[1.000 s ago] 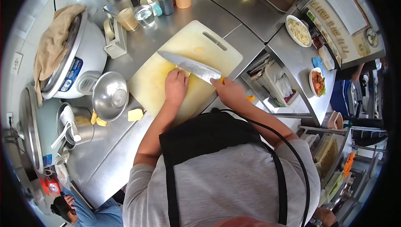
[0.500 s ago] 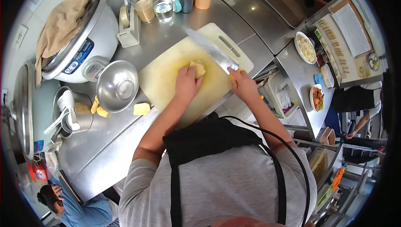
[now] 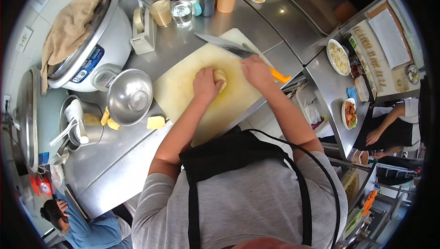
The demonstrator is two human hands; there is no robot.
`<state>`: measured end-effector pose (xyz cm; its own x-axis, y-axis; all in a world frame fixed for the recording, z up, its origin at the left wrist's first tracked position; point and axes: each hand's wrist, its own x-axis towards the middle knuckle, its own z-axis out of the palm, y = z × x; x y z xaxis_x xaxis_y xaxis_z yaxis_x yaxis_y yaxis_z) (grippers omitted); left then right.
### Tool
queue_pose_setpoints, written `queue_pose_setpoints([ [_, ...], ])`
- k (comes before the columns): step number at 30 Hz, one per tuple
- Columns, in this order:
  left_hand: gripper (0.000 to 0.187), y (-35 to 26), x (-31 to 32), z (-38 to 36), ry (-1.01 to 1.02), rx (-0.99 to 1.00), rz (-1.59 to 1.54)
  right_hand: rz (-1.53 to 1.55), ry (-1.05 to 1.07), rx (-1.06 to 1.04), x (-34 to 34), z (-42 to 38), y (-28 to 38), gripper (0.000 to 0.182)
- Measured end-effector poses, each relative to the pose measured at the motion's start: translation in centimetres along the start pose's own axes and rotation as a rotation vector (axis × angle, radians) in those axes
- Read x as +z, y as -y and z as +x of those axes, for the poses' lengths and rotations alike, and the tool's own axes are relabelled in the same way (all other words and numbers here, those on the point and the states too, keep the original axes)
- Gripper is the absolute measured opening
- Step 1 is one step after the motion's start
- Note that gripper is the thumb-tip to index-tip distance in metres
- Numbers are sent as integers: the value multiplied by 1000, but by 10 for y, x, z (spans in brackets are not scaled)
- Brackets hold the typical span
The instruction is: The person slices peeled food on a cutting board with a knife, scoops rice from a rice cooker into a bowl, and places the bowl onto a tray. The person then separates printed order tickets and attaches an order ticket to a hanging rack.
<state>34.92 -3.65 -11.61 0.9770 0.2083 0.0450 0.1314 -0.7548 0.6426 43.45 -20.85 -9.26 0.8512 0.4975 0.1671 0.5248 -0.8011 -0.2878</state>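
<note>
Knife (image 3: 222, 43) shifted; glass (image 3: 175, 10) holds clear liquid (image 3: 182, 19).

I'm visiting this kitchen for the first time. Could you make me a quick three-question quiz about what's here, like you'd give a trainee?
1. What colour is the handle of the knife? a) black b) white c) orange
2. True or false: the left hand is on a pale lump on the cutting board.
3. Fill in the blank: the brown cloth is draped over the white ____.

Key: 1. c; 2. true; 3. rice cooker
</note>
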Motion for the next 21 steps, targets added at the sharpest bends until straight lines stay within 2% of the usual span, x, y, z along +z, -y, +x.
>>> queue_pose_setpoints([
  [4,40,12,11,-1,-121,124,-85,406,365,43,38,19,14,19],
  [7,34,14,9,-1,-148,151,-180,550,393,71,44,27,17,21],
  [10,25,17,8,-1,-171,183,-224,573,461,187,41,31,20,19],
  [13,20,21,10,2,-221,274,-236,397,442,13,36,43,21,16],
  [16,19,19,10,4,-196,219,-223,307,468,-32,40,55,23,14],
  [19,19,17,12,3,-252,221,-142,206,497,-35,34,56,31,14],
  [21,22,15,13,2,-222,176,-85,254,446,-13,41,50,27,15],
])
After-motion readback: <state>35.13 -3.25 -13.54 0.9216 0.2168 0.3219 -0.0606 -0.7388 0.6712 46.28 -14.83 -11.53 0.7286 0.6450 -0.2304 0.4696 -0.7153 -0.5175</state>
